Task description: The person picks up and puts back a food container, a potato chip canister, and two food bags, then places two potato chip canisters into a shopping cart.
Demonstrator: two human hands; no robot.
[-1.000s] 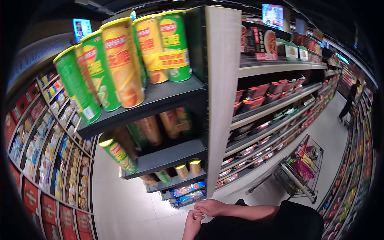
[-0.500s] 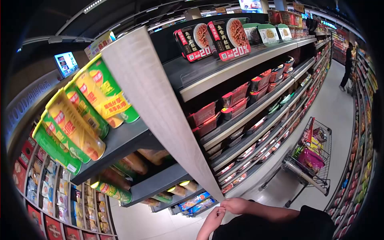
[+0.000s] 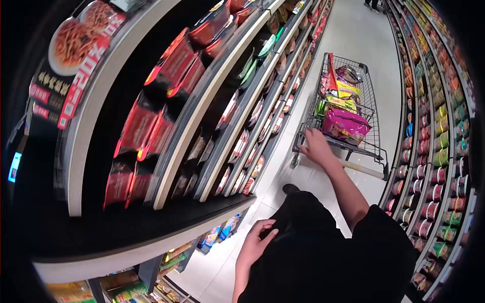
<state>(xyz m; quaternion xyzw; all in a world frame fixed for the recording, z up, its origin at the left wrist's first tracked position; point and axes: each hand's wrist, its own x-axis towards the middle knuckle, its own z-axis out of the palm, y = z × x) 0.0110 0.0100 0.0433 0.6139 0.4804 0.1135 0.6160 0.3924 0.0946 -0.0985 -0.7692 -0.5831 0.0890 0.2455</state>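
Note:
My right hand point(image 3: 318, 147) reaches forward to the left end of the shopping cart's handle point(image 3: 362, 169), overlapping it in this view. Its thumb stands apart from the fingers. In the wire shopping cart point(image 3: 373, 108) lie a purple bag point(image 3: 346, 125), a yellow packet point(image 3: 347, 91) and other bagged goods. My left hand point(image 3: 256, 241) hangs near my body, beside the shelf end, with fingers loosely bent, a gap to the thumb and nothing held.
Shelves with red-wrapped boxes point(image 3: 136, 126) run along the left, their end panel point(image 3: 151, 237) close to my left hand. Tubs and packets fill the right-hand shelves point(image 3: 439, 151). Pale floor point(image 3: 348, 30) stretches along the aisle, with a person's feet point(image 3: 373, 7) far off.
My hands, together before, have separated. The right one has stretched out to the cart handle. The view has swung down and right, and the cart appears closer.

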